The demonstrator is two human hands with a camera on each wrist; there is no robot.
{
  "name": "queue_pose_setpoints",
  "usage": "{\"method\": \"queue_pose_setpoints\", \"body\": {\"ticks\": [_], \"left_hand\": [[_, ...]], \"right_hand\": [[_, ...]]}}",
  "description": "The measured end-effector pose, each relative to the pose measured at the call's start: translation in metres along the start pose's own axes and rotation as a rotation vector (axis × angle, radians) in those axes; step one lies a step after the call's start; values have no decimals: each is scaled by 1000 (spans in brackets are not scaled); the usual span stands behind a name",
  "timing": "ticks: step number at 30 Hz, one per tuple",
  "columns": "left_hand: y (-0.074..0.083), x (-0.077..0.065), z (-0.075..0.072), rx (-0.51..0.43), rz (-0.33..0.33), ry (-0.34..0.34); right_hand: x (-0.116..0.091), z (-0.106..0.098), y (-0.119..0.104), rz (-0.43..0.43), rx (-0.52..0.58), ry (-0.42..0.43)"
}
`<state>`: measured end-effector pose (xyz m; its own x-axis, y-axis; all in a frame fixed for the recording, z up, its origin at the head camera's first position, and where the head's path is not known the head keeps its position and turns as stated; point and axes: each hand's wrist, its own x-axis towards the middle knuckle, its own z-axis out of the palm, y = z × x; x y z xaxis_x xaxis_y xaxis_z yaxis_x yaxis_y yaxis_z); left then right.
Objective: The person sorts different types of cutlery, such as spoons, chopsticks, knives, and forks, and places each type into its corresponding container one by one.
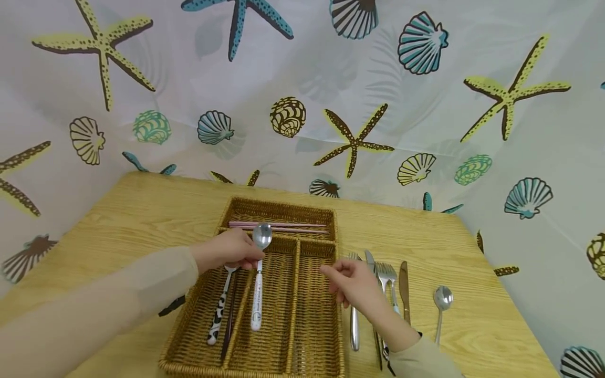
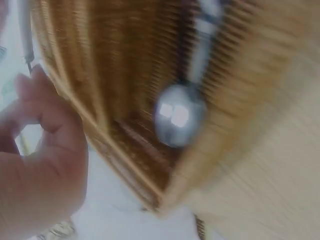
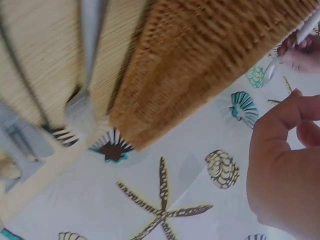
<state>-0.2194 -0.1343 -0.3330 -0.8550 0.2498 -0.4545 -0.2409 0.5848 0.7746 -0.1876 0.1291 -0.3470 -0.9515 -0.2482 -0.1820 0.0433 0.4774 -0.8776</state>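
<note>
My left hand (image 1: 231, 249) pinches a spoon (image 1: 257, 304) near its neck, bowl up and white patterned handle hanging over the middle compartment of a wicker cutlery tray (image 1: 341, 336). In the left wrist view that white handle (image 2: 26, 30) shows past the fingertips. My right hand (image 1: 354, 286) hovers at the tray's right edge, fingers loosely bent around nothing. A spoon with a black-and-white handle (image 1: 217, 317) and dark chopsticks (image 1: 230, 315) lie in the left compartment. Pink chopsticks (image 1: 279, 227) lie across the back one.
Right of the tray, several forks (image 1: 386, 272) and knives lie on the wooden table (image 1: 472, 320), partly under my right hand and forearm. A copper-coloured knife (image 1: 404, 289) and a silver spoon (image 1: 443, 297) lie farther right. A shell-print cloth (image 1: 302, 168) hangs behind.
</note>
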Motion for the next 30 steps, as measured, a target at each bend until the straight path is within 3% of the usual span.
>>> {"method": "queue_pose_setpoints", "body": {"ticks": [4, 9, 19, 25, 30], "left_hand": [[-19, -5, -11, -20, -29, -5], [-32, -8, -12, -41, -56, -18], [-35, -2, 3, 72, -68, 100], [-39, 5, 10, 111, -69, 99], [-41, 10, 17, 193, -99, 80]], "right_hand": [[-3, -16, 9, 36, 10, 43], [-6, -29, 15, 74, 6, 81], [-9, -47, 24, 110, -6, 123], [-12, -57, 33, 133, -37, 123], [-19, -75, 53, 182, -166, 121]]}}
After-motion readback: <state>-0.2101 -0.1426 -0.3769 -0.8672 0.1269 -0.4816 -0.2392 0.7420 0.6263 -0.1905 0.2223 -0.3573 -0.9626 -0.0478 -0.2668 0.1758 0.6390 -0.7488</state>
